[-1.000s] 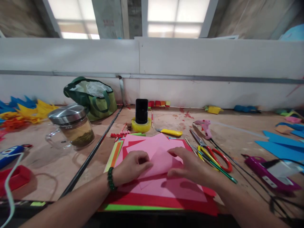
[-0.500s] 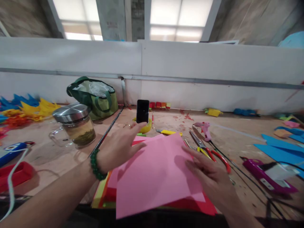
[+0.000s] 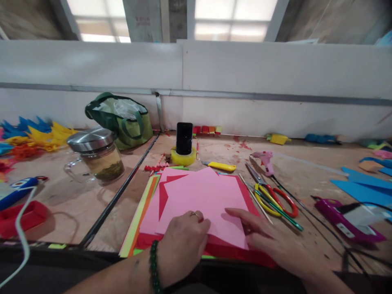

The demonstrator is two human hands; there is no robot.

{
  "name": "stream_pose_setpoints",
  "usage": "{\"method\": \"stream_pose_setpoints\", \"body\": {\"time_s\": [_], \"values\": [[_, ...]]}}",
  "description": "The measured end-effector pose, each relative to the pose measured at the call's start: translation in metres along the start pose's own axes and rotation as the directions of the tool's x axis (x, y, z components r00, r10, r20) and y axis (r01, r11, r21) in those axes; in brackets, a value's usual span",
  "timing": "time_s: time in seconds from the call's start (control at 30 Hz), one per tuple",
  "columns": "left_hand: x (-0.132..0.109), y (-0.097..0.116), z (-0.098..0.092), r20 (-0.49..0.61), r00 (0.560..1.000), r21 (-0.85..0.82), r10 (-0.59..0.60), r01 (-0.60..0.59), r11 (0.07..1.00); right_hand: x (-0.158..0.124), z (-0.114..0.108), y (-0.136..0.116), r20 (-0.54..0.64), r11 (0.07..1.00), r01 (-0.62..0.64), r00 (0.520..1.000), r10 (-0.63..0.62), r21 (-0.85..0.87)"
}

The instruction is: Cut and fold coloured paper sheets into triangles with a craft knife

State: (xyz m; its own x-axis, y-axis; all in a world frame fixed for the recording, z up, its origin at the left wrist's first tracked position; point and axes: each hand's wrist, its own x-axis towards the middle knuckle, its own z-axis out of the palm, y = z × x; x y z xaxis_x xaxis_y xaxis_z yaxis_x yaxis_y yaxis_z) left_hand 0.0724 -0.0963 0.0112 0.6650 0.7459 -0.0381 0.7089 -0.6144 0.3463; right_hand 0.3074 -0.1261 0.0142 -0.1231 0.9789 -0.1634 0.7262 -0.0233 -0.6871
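Observation:
A pink paper sheet (image 3: 202, 196) lies in front of me on a stack of coloured paper. My left hand (image 3: 183, 245), with a green bead bracelet (image 3: 154, 265) at its wrist, is closed over the sheet's near edge; the fingertips are partly hidden. On the sheet's right side rests my right hand (image 3: 266, 237), its index finger stretched out across the pink surface and the other fingers loosely bent. Beneath are another pink sheet (image 3: 150, 218) and a red sheet (image 3: 245, 254), with yellow and orange edges showing at the left.
Right of the stack lie scissors (image 3: 286, 202), a green pencil (image 3: 288, 218), a pink glue gun (image 3: 267, 161) and a purple power strip (image 3: 346, 224). Behind it are a yellow cutter (image 3: 222, 166) and a phone (image 3: 184, 139) on a tape roll (image 3: 183, 158). A glass tea jar (image 3: 105, 163) stands left.
My left hand has moved from the stack's far left to its near edge and closed. The top pink sheet has gone from tilted up to lying flatter, farther back on the stack.

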Motion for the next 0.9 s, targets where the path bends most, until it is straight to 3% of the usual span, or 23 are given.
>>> {"method": "stream_pose_setpoints", "body": {"time_s": [0.13,0.23,0.37,0.57,0.7,0.9], "values": [[-0.003,-0.014,0.002,-0.113,0.992,-0.179,-0.050,0.029,0.983,0.010,-0.014,0.000,0.036,0.974,0.104,0.995,-0.098,-0.202],[-0.004,-0.024,0.001,-0.105,0.992,-0.292,-0.073,0.039,0.956,0.018,-0.027,0.002,0.016,0.957,0.157,0.987,-0.158,-0.245],[-0.006,-0.028,-0.005,-0.076,0.995,-0.303,-0.066,0.040,0.952,0.025,-0.042,0.003,0.008,0.922,0.230,0.971,-0.240,-0.311],[-0.009,-0.025,-0.002,-0.080,0.995,-0.314,-0.062,0.034,0.949,0.043,-0.024,0.006,0.121,0.867,0.461,0.887,-0.445,-0.191],[-0.009,-0.028,0.006,-0.126,0.982,-0.354,-0.142,0.090,0.931,0.054,-0.014,0.005,0.168,0.925,0.359,0.926,-0.338,-0.120],[-0.007,-0.036,0.014,-0.242,0.923,-0.307,-0.300,0.221,0.926,0.074,-0.013,-0.008,0.077,0.957,0.213,0.977,-0.201,-0.200]]}}
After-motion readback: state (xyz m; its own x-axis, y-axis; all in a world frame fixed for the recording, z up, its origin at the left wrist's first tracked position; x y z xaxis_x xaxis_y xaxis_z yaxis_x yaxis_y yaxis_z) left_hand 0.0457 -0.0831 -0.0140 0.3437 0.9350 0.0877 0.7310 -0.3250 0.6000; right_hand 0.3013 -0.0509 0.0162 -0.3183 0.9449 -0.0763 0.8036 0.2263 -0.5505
